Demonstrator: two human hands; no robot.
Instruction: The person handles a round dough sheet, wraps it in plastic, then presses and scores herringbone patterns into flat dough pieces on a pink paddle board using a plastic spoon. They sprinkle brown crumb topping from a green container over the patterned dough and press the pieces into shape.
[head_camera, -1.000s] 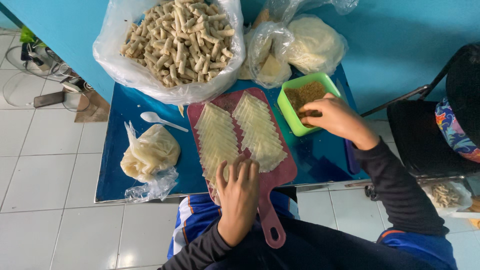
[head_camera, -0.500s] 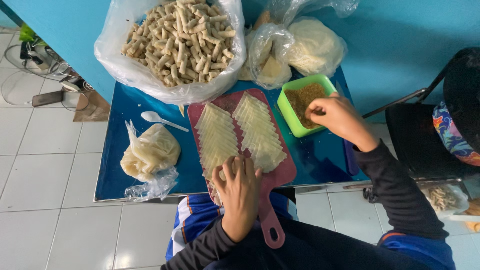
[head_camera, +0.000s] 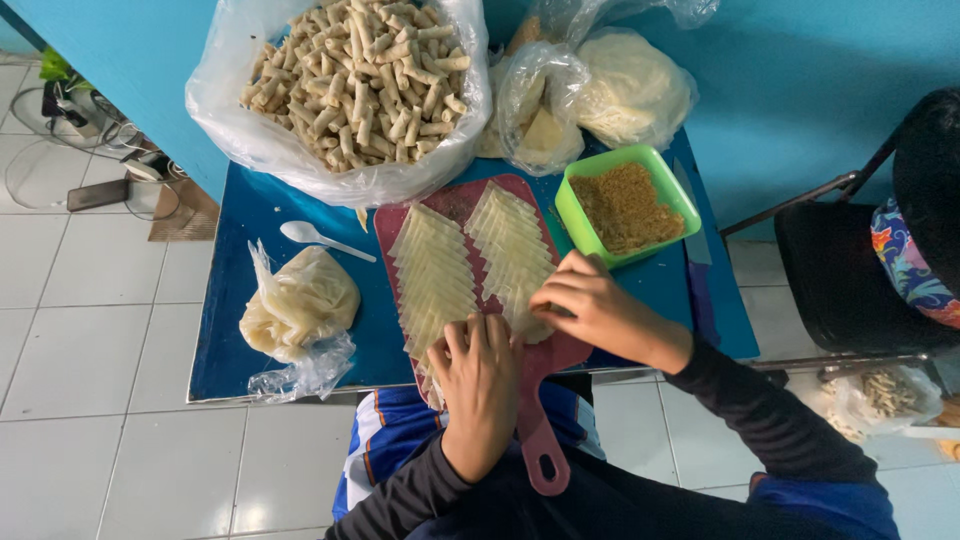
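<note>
1. Head view: your left hand (head_camera: 480, 385) lies flat, fingers spread, on the near wrappers (head_camera: 432, 285) at 6 o'clock of the red cutting board (head_camera: 455, 200).
2. Your right hand (head_camera: 590, 305) curls, fingertips pinching the wrapper row (head_camera: 512, 255) at the board's 4 o'clock.
3. A green tub of filling (head_camera: 625, 205) sits at 2 o'clock on the blue bench (head_camera: 250, 215).

Bright, even, diffuse light from above, with only faint soft shadows under the clear plastic bag of pale fried rolls (head_camera: 345, 85) and along the blue tabletop (head_camera: 260, 330). Mild glare shines on the plastic and the white floor tiles (head_camera: 90, 440). Focus is sharp at the centre; wide-angle distortion bends the tile lines near the edges
</note>
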